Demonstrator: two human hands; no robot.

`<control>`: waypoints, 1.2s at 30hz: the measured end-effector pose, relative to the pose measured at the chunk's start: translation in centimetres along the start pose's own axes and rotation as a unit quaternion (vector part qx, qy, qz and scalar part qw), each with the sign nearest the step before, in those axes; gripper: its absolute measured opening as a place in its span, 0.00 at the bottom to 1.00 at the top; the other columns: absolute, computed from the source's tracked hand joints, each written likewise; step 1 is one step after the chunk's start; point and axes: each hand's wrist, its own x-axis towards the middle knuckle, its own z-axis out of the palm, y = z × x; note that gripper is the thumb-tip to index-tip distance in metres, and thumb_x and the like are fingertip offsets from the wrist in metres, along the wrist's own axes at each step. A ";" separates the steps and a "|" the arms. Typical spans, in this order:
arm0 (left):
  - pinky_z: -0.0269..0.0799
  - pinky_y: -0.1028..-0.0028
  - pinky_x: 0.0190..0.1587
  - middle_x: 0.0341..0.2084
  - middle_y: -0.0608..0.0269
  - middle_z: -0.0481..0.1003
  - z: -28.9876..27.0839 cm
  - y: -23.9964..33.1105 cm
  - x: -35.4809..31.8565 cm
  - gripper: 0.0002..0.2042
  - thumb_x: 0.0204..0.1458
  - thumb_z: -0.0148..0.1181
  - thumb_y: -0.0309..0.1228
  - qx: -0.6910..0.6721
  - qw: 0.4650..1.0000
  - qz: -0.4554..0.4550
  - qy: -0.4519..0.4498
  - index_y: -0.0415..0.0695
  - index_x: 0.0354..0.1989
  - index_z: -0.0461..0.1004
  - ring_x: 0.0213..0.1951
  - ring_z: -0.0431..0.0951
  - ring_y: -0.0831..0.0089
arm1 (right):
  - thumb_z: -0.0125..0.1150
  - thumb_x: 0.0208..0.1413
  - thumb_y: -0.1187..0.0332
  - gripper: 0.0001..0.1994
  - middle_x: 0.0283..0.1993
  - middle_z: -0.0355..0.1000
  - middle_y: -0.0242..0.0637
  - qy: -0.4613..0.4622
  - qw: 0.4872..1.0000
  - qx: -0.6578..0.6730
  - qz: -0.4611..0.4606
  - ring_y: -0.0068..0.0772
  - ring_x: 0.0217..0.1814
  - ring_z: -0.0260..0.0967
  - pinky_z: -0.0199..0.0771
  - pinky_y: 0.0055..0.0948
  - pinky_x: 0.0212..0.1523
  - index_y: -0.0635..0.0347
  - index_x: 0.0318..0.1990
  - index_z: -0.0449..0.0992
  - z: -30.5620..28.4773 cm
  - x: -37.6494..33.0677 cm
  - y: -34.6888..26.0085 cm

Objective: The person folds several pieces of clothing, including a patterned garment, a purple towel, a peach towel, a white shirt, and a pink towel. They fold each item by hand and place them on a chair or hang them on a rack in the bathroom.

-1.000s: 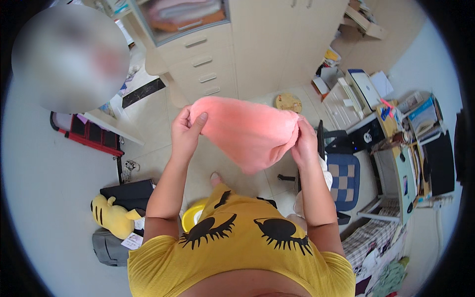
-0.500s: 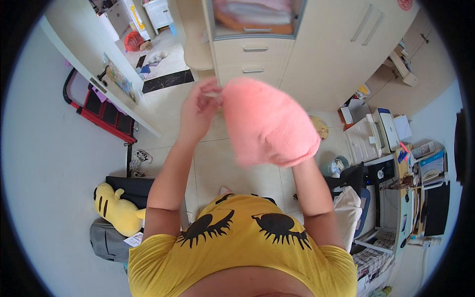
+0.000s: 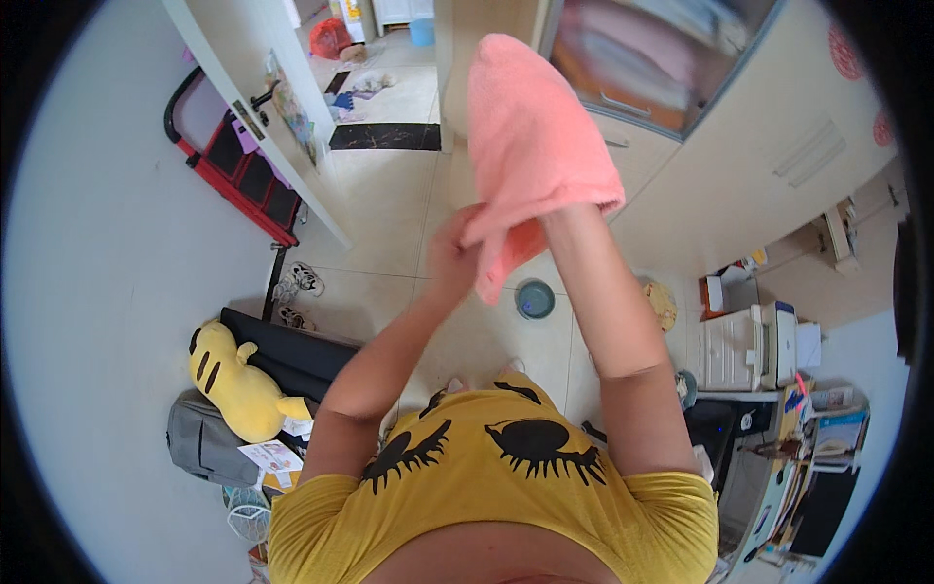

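A pink fluffy towel-like cloth (image 3: 530,127), shaped like a pouch or cap, covers my raised right hand, whose bare forearm (image 3: 608,292) comes out of its opening. The fingers of that hand are hidden inside, so their state does not show. At the cloth's lower left edge, my left hand (image 3: 455,251) is closed on the rim, somewhat blurred by motion. A loose flap of the cloth hangs down beside it, toward the floor.
A round grey-green basin (image 3: 535,299) stands on the tiled floor below my arms. Ahead are a cabinet with a glass door (image 3: 662,58) and an open room door (image 3: 258,107). A yellow plush toy (image 3: 233,384) lies at left; a white printer (image 3: 778,346) stands at right.
The cloth on my right hand has moved up and away from me. My left hand has come down from its upper left side to its lower rim. The view has turned left.
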 end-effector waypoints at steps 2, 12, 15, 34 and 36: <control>0.64 0.76 0.44 0.31 0.65 0.72 -2.8 -1.2 2.6 0.10 0.45 0.47 0.21 -0.140 0.986 -0.092 0.009 0.37 0.37 0.70 0.38 0.70 0.77 | 0.55 0.41 0.66 0.11 0.34 0.66 0.50 -0.018 0.999 -0.037 -0.009 0.50 0.40 0.64 0.65 0.35 0.41 0.65 0.30 0.67 0.9 2.3 0.8; 0.66 0.75 0.43 0.35 0.56 0.72 -10.0 -0.3 17.6 0.11 0.45 0.44 0.23 -0.289 0.949 -0.099 0.081 0.35 0.36 0.70 0.38 0.72 0.70 | 0.55 0.42 0.54 0.22 0.35 0.67 0.57 -0.208 0.977 0.037 -0.035 0.53 0.40 0.65 0.65 0.35 0.40 0.70 0.30 0.71 9.8 11.2 9.2; 0.67 0.75 0.41 0.34 0.57 0.73 -11.1 -1.3 21.7 0.11 0.45 0.44 0.24 -0.245 0.960 -0.104 0.083 0.35 0.35 0.71 0.36 0.72 0.71 | 0.55 0.43 0.54 0.21 0.33 0.68 0.55 -0.211 0.973 0.070 -0.054 0.51 0.38 0.66 0.65 0.34 0.38 0.69 0.29 0.71 11.8 14.2 10.2; 0.66 0.78 0.38 0.29 0.62 0.73 -20.5 -8.4 33.7 0.12 0.47 0.45 0.27 -0.046 0.981 -0.067 0.178 0.35 0.35 0.72 0.32 0.70 0.77 | 0.53 0.43 0.67 0.09 0.26 0.65 0.43 -0.173 0.928 0.327 -0.044 0.36 0.28 0.60 0.60 0.27 0.28 0.65 0.22 0.68 29.2 26.5 8.1; 0.66 0.80 0.37 0.29 0.66 0.72 -21.4 -9.9 34.1 0.12 0.47 0.46 0.27 -0.010 0.989 -0.055 0.140 0.37 0.37 0.72 0.32 0.69 0.80 | 0.53 0.43 0.68 0.08 0.25 0.64 0.41 -0.186 0.903 0.388 -0.014 0.34 0.27 0.60 0.60 0.26 0.27 0.65 0.21 0.68 31.8 28.0 7.0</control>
